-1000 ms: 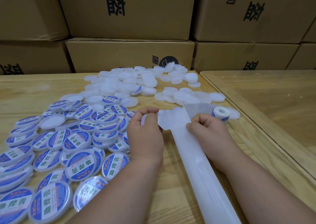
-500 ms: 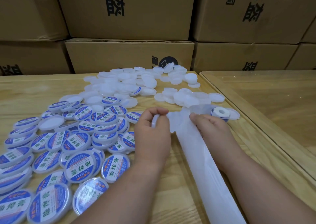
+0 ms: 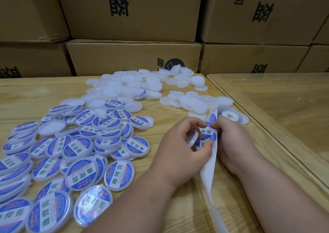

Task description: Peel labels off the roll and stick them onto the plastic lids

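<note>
My left hand (image 3: 179, 143) grips a plain white plastic lid (image 3: 193, 140), and its thumb and forefinger touch a blue-and-white label (image 3: 207, 132). My right hand (image 3: 233, 140) pinches the white backing strip (image 3: 207, 175) at that label, close against my left hand. The strip stands on edge and runs from the small label roll (image 3: 229, 116) down to the bottom of the frame. A second label (image 3: 212, 117) shows on the strip just above my fingers.
Several labelled lids (image 3: 83, 163) are heaped on the wooden table (image 3: 26, 94) at the left. Plain white lids (image 3: 131, 88) lie in piles at the back and near the roll (image 3: 192, 102). Cardboard boxes (image 3: 133, 56) wall the rear. A glass-topped table (image 3: 288, 111) adjoins on the right.
The strip, flat and white-side up before, is now turned on edge with a blue label showing. Both hands have closed in on that label, and my left hand has shifted right.
</note>
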The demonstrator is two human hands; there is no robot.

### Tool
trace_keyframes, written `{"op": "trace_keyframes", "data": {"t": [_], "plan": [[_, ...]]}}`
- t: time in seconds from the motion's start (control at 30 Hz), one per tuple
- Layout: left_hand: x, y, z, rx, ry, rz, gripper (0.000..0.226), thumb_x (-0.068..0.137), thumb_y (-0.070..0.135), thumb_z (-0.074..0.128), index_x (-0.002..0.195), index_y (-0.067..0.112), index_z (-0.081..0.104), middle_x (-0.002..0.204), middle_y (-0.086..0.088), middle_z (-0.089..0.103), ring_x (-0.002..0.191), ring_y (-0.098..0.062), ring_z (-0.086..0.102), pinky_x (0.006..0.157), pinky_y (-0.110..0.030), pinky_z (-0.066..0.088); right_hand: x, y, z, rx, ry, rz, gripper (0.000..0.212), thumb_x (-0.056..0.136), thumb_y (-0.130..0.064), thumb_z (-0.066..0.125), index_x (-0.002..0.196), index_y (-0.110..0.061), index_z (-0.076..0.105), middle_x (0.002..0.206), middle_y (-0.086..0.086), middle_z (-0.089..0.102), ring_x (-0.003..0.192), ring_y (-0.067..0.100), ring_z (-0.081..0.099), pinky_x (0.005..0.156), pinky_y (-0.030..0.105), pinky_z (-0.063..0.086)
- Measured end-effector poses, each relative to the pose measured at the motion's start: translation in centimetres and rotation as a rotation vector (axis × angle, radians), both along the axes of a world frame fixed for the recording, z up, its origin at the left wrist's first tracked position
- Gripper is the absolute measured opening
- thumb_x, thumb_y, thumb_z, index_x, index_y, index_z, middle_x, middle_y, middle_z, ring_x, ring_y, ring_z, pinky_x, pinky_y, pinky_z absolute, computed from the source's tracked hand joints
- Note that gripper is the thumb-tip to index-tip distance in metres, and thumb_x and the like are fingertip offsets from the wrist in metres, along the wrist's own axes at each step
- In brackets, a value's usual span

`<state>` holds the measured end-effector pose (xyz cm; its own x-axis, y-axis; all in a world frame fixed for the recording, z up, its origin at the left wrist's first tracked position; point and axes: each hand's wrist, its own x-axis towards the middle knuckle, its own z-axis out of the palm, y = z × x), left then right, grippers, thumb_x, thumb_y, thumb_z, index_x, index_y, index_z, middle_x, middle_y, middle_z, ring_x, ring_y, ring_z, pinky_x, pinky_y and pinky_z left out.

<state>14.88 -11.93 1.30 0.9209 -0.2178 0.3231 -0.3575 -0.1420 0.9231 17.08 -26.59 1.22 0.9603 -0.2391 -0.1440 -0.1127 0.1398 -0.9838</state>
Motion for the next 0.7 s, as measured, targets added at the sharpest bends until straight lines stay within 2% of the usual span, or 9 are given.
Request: {"op": "trace_keyframes", "data": {"t": [0.07,0.13,0.17,0.27,0.33,0.47,0.57,0.6,0.7], "plan": [[0.0,0.0,0.1,0.033,0.011,-0.005,0.031,0.081,0.023,0.079,0.104,0.038,0.063,0.096,0.026,0.063,0.092,0.003,0.063,0.070,-0.006,0.044,0.2,-0.1,-0.2,0.022,0.002,-0.026,0.028,0.064,-0.020,0.053,0.078,-0.003,0.070,0.084,0.025,0.071,0.083,0.044,0.068,0.082,0.056,0.048],[0.0,0.0,0.1,0.031,0.023,-0.011,0.032,0.081,0.024,0.079,0.105,0.038,0.062,0.097,0.025,0.064,0.092,0.001,0.064,0.069,-0.007,0.044,0.2,-0.1,-0.3,0.026,0.003,-0.044,0.033,0.062,-0.021,0.054,0.085,-0.004,0.069,0.084,0.025,0.067,0.082,0.042,0.064,0.079,0.054,0.046],[-0.1,-0.1,0.1,0.026,0.025,-0.012,0.031,0.081,0.024,0.078,0.104,0.038,0.063,0.096,0.025,0.064,0.091,0.001,0.064,0.069,-0.007,0.044,0.1,-0.1,-0.2,0.026,0.005,-0.046,0.032,0.061,-0.021,0.054,0.084,-0.005,0.068,0.083,0.024,0.066,0.080,0.040,0.064,0.078,0.053,0.046],[0.0,-0.1,0.0,0.037,-0.001,0.018,0.020,0.081,0.024,0.076,0.096,0.036,0.068,0.093,0.022,0.066,0.089,0.001,0.065,0.071,-0.007,0.045,-0.1,0.0,0.0,0.013,-0.004,-0.044,0.022,0.063,-0.021,0.053,0.065,-0.011,0.072,0.074,0.019,0.070,0.071,0.034,0.068,0.073,0.047,0.050],[0.2,-0.2,-0.1,0.061,-0.032,0.048,0.011,0.081,0.024,0.074,0.087,0.033,0.071,0.093,0.019,0.065,0.089,-0.001,0.064,0.073,-0.008,0.045,-0.2,0.1,0.2,-0.014,-0.005,-0.066,0.018,0.063,-0.021,0.052,0.059,-0.013,0.067,0.069,0.014,0.065,0.068,0.029,0.063,0.070,0.045,0.046],[0.3,-0.2,-0.3,0.098,-0.088,0.075,0.012,0.085,0.021,0.072,0.077,0.030,0.071,0.090,0.018,0.065,0.087,-0.003,0.062,0.071,-0.008,0.043,-0.5,0.4,0.8,-0.040,-0.016,-0.076,0.024,0.063,-0.021,0.052,0.077,-0.002,0.057,0.076,0.015,0.051,0.075,0.029,0.048,0.071,0.045,0.035],[0.4,-0.1,-0.2,0.027,-0.063,0.067,0.011,0.085,0.037,0.067,0.077,0.030,0.071,0.085,0.013,0.068,0.085,-0.004,0.063,0.069,-0.010,0.043,-0.8,0.4,1.0,-0.057,-0.028,-0.064,0.015,0.062,-0.022,0.053,0.066,-0.007,0.052,0.065,0.011,0.046,0.069,0.026,0.041,0.059,0.040,0.033],[0.4,-0.1,-0.2,0.010,-0.048,0.079,0.014,0.085,0.040,0.067,0.079,0.029,0.073,0.084,0.011,0.069,0.084,-0.005,0.063,0.069,-0.011,0.043,-0.8,0.4,1.0,-0.052,-0.030,-0.053,0.015,0.063,-0.021,0.054,0.069,-0.007,0.052,0.065,0.011,0.045,0.068,0.026,0.040,0.057,0.037,0.033],[0.7,0.0,-0.2,0.009,0.013,0.112,0.006,0.083,0.036,0.080,0.082,0.034,0.074,0.090,0.015,0.068,0.087,0.000,0.062,0.070,-0.012,0.045,-0.9,0.3,0.9,-0.052,-0.016,0.003,0.027,0.064,-0.020,0.056,0.074,0.005,0.053,0.070,0.015,0.049,0.067,0.026,0.044,0.059,0.038,0.036]]}}
